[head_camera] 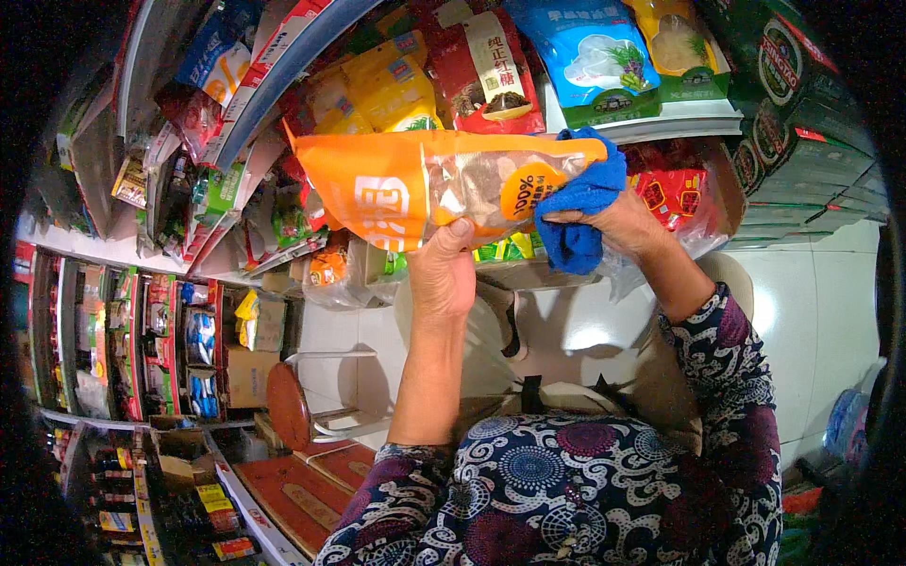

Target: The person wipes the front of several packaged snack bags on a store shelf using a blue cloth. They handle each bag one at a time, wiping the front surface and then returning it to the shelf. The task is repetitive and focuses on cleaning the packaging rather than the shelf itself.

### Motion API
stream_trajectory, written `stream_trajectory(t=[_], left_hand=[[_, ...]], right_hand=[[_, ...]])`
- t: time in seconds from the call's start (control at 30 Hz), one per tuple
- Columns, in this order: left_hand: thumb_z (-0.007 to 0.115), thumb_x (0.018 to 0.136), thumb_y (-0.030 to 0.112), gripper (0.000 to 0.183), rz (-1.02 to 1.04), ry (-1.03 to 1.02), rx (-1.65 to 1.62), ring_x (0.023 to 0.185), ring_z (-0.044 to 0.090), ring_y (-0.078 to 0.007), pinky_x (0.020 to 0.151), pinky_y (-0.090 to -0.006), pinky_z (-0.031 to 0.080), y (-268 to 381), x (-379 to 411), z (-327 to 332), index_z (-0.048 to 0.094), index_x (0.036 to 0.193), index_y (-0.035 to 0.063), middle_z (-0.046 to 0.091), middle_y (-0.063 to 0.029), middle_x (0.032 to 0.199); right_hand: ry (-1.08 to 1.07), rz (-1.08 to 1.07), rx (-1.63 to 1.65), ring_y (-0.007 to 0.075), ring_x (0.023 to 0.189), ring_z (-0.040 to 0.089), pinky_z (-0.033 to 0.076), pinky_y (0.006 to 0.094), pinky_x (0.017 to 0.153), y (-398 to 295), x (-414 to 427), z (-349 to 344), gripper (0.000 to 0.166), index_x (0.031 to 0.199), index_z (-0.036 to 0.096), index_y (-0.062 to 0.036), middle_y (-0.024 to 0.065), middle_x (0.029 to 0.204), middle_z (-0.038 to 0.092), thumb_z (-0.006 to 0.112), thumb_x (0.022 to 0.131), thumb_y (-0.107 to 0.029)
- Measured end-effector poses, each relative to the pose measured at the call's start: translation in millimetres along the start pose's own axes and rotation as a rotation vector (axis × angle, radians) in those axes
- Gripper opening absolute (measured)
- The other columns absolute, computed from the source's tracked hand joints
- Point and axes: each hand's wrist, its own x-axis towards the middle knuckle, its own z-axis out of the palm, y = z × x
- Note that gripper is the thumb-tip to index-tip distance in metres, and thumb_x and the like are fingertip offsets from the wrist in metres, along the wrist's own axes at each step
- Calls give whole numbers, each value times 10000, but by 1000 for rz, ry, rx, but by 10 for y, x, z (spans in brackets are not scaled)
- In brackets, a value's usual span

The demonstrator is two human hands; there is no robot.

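Observation:
An orange plastic bag with a clear window (368,187) lies across the view in front of the shelf, its contents pale lumps. My left hand (446,272) grips its lower edge near the middle, thumb on the front. In my right hand (623,219) is a blue cloth (580,237), bunched over the bag's right end. The fingers behind the bag and cloth are hidden. Just beyond the bag, a red packet (488,78), yellow packets (389,85) and a blue packet (591,53) stand on the shelf (665,127).
Below the shelf are boxes with plastic liners, one holding red packets (669,194). Green beer cartons (807,148) are stacked at the right. A stool with a round brown seat (289,407) stands on the tiled floor at the lower left, near more stocked shelves (173,339).

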Motion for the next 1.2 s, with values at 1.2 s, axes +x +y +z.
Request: stream_trajectory(t=[1.2], left_hand=[[725,666,-37,529,58,70,140,953,573,-159,852,-303,468,-4,35,201,483,1134,15,568,-70,1059]], right_hand=[[226,303,441,144,716,594,525,310,630,174,77,73,288,1052,536,-120,8,857,596,654,817,-240]])
